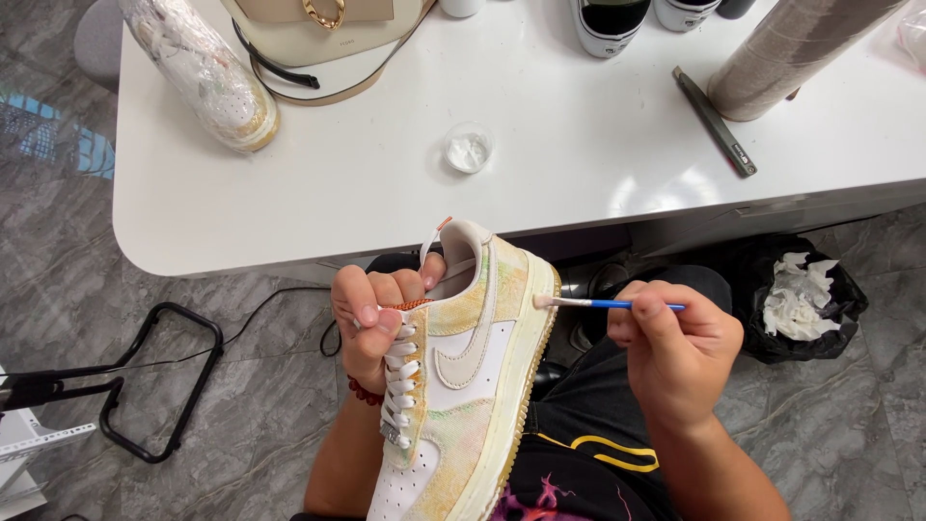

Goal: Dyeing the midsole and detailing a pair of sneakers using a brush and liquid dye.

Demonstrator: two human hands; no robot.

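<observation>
Left hand (378, 323) fingers are curled tight through the collar and laces of the sneaker (463, 386), holding it tilted over the lap, below the table (579, 183) edge. Right hand (675, 352) fingers pinch the blue brush (608, 304); its tip touches the heel edge. Risk: a slack left grip lets the sneaker turn, and the brush smears onto the pastel upper. Paste dish (469, 149) sits well apart.
</observation>
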